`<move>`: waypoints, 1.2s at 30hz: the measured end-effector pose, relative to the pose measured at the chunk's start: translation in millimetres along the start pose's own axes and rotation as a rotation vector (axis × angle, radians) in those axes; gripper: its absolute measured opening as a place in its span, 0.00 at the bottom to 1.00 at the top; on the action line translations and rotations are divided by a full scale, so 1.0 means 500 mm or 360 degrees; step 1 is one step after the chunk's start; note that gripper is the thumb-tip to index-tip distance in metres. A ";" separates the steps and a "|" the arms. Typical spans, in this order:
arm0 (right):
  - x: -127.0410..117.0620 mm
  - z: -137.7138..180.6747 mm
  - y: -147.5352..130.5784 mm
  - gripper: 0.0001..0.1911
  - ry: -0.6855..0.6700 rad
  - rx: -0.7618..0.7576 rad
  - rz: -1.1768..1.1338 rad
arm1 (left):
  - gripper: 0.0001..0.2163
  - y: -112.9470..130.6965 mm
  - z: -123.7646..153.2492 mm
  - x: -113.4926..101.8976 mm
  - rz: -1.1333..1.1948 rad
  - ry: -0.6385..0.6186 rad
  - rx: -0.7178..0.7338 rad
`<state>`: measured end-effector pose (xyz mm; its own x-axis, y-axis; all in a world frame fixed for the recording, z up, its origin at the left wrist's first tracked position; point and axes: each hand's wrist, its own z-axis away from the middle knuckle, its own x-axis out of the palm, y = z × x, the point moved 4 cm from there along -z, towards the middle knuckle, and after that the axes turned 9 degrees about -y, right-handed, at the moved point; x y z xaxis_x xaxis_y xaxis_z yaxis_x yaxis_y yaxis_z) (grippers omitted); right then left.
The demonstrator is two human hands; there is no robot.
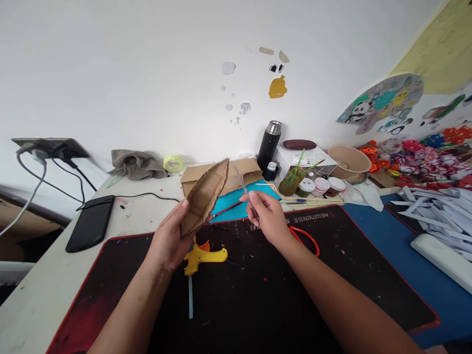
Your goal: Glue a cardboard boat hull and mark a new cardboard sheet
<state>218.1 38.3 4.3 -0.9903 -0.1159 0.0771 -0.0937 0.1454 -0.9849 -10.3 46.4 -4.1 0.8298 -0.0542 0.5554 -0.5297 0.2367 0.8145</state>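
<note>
My left hand [171, 236] is closed on a small boat-shaped cardboard piece [205, 196], tilted upward, its hollow side showing and its corrugated rim exposed. To its right, my right hand [266, 216] pinches a thin, pale translucent strip [241, 178] that points up and left, apart from the cardboard. The strip's exact kind is unclear. Below my left hand lies a yellow glue gun [206, 255] with a pale glue stick [191, 297] jutting out toward me; part of the gun is hidden behind the hand.
Under my arms spreads a black desk mat [265, 295]. Behind are a cardboard box [191, 174], blue paper [230, 205], a thermos [270, 142], and paint jars [306, 187]. Red-handled scissors [311, 241] lie beside my right forearm. A phone [92, 221] is at left, paper strips [438, 211] at right.
</note>
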 end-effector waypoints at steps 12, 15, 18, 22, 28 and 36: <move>0.024 -0.030 0.019 0.29 0.0168 0.0036 -0.0404 | 0.27 -0.007 0.010 0.002 -0.0138 0.0000 -0.0162; 0.032 -0.040 0.018 0.28 0.0143 0.0021 -0.0421 | 0.25 -0.008 0.014 0.003 -0.0169 0.0034 -0.0188; 0.034 -0.042 0.024 0.28 0.0161 0.0020 -0.0421 | 0.23 -0.012 0.016 0.004 -0.0185 0.0038 -0.0223; 0.028 -0.040 0.032 0.28 0.0196 0.0040 -0.0416 | 0.23 -0.016 0.015 0.003 -0.0157 -0.0022 -0.0226; 0.016 -0.029 0.030 0.28 0.0210 0.0041 -0.0399 | 0.20 -0.022 0.014 0.007 -0.0020 -0.0179 -0.0388; 0.005 -0.010 0.030 0.28 0.0168 0.0115 -0.0383 | 0.22 -0.020 0.023 0.015 -0.0062 -0.0352 -0.0547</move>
<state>213.6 45.1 -9.5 -0.9460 -0.0350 0.3222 -0.3238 0.0551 -0.9445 -0.8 32.3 -6.2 0.7704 -0.2681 0.5785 -0.3780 0.5385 0.7531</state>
